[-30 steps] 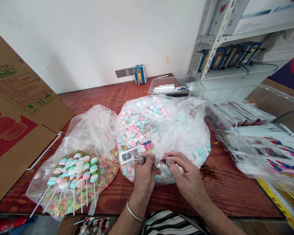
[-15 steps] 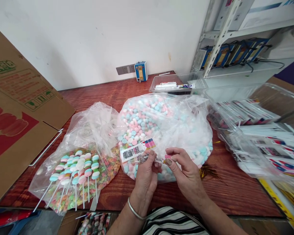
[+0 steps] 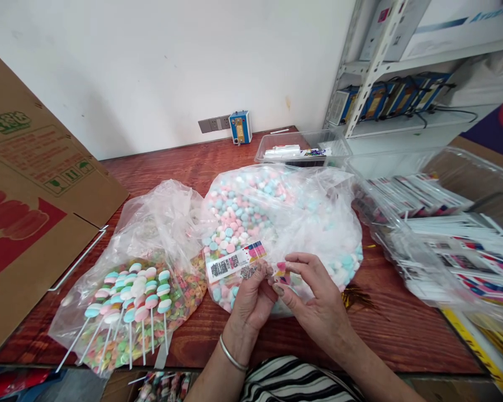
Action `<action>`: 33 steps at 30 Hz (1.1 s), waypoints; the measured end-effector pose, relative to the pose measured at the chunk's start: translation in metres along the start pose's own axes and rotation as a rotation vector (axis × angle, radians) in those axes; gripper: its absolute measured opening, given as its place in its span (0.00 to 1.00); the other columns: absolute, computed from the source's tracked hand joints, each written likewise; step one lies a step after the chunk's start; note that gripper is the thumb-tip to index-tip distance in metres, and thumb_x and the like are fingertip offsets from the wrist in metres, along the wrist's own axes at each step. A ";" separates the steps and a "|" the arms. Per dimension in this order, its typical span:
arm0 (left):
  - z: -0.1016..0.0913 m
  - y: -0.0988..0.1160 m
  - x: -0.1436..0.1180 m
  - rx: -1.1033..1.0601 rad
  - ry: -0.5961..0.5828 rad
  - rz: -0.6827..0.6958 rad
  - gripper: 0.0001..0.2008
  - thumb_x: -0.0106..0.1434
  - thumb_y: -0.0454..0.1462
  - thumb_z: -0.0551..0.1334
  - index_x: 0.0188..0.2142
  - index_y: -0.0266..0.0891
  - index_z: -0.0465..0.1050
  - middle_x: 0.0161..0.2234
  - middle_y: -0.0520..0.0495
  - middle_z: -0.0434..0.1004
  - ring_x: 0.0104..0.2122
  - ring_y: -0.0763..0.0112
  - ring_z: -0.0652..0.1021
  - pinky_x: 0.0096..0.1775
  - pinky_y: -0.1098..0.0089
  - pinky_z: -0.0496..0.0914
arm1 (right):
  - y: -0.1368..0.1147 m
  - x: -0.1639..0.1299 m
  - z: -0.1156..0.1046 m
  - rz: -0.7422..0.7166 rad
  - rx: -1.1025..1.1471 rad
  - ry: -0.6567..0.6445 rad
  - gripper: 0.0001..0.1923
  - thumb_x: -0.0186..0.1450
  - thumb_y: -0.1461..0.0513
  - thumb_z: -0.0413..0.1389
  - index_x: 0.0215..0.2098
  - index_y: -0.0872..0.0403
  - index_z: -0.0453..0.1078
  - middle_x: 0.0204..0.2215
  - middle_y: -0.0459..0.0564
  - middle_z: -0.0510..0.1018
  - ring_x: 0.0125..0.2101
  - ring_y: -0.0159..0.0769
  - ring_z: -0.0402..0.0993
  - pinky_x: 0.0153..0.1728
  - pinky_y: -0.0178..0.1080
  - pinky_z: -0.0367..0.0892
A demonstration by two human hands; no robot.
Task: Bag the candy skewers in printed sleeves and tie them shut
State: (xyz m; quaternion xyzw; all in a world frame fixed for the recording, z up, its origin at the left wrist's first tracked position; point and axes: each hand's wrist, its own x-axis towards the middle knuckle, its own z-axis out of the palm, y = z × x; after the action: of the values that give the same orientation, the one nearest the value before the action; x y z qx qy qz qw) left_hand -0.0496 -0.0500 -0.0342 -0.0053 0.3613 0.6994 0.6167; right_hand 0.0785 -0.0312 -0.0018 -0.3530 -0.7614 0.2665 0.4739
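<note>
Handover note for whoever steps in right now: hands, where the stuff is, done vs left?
Left hand: pinching the printed end of a small clear wrapper.
Right hand: pinching its other end, pink candy piece at the fingertips.
Both hands are in front of the big bag of pastel candies. A labelled sleeve lies on that bag.
Done: finished lollipops lie on the left bag.
Left: a full bag of loose candies; sleeve stock in the tray on the right.
</note>
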 end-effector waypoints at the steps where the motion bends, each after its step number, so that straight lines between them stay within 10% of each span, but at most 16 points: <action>1: -0.002 0.000 0.001 -0.037 -0.020 -0.048 0.13 0.47 0.34 0.74 0.31 0.35 0.73 0.26 0.52 0.74 0.23 0.78 0.73 0.28 0.76 0.70 | -0.003 0.001 -0.002 0.002 -0.004 -0.004 0.11 0.63 0.60 0.60 0.45 0.50 0.71 0.46 0.55 0.73 0.47 0.44 0.72 0.47 0.45 0.71; 23: -0.017 0.009 0.001 -0.204 -0.152 -0.081 0.13 0.50 0.37 0.74 0.34 0.40 0.76 0.32 0.51 0.78 0.30 0.74 0.77 0.34 0.73 0.73 | -0.017 0.004 0.002 -0.305 -0.294 -0.057 0.16 0.63 0.61 0.61 0.49 0.53 0.68 0.52 0.61 0.69 0.51 0.50 0.69 0.49 0.52 0.68; 33: -0.033 0.060 -0.048 -0.246 -0.184 0.153 0.15 0.49 0.37 0.74 0.27 0.37 0.68 0.25 0.54 0.69 0.25 0.77 0.71 0.28 0.74 0.67 | -0.028 0.011 0.017 -0.034 0.038 -0.050 0.11 0.68 0.61 0.52 0.48 0.50 0.69 0.43 0.53 0.75 0.44 0.44 0.73 0.46 0.45 0.67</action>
State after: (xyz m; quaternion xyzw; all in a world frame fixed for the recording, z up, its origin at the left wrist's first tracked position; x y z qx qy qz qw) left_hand -0.1042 -0.1062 -0.0069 0.0107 0.2145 0.7807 0.5868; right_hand 0.0516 -0.0407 0.0176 -0.3241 -0.7738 0.2815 0.4658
